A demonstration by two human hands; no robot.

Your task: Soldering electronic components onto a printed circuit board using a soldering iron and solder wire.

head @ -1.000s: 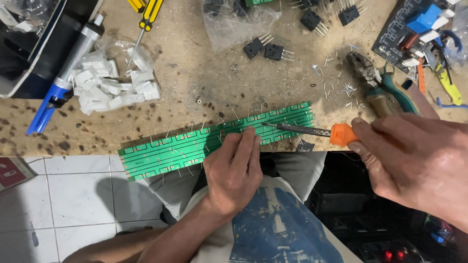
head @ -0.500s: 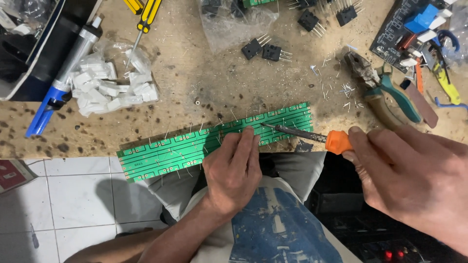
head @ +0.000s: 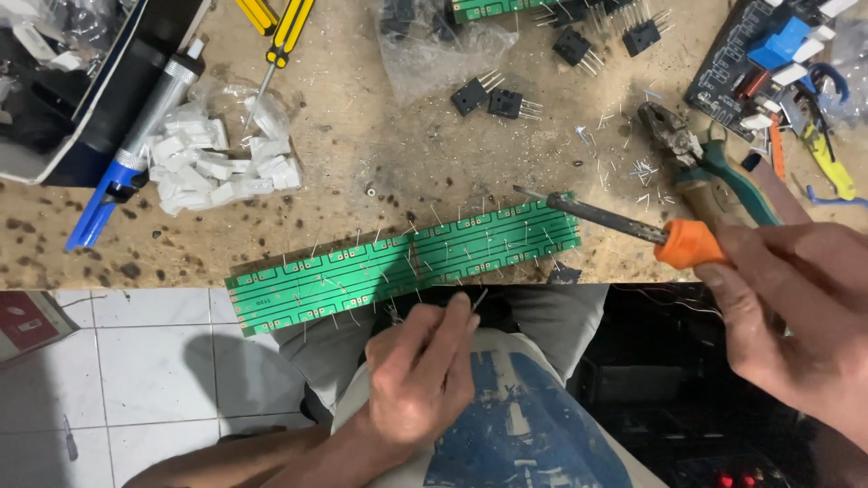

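Note:
A long green circuit board (head: 362, 267) lies tilted along the front edge of a worn wooden workbench (head: 380, 172), with thin wire leads sticking up from it. My right hand (head: 796, 312) grips a soldering iron (head: 624, 228) by its orange collar, the tip resting near the board's right end. My left hand (head: 420, 375) sits just below the board's middle, fingers curled and pinching a thin strand of wire, off the board.
A bag of small white parts (head: 217, 163) and a blue-tipped desoldering pump (head: 136, 145) lie at left. Black transistors (head: 493, 98) and green-handled pliers (head: 705, 163) sit behind the board. Yellow screwdrivers (head: 285, 32) are at the top, another circuit board (head: 764, 63) at top right.
My left hand has lifted off the board and drawn back toward my lap. The right hand has pulled the iron rightward, its tip now at the board's right end.

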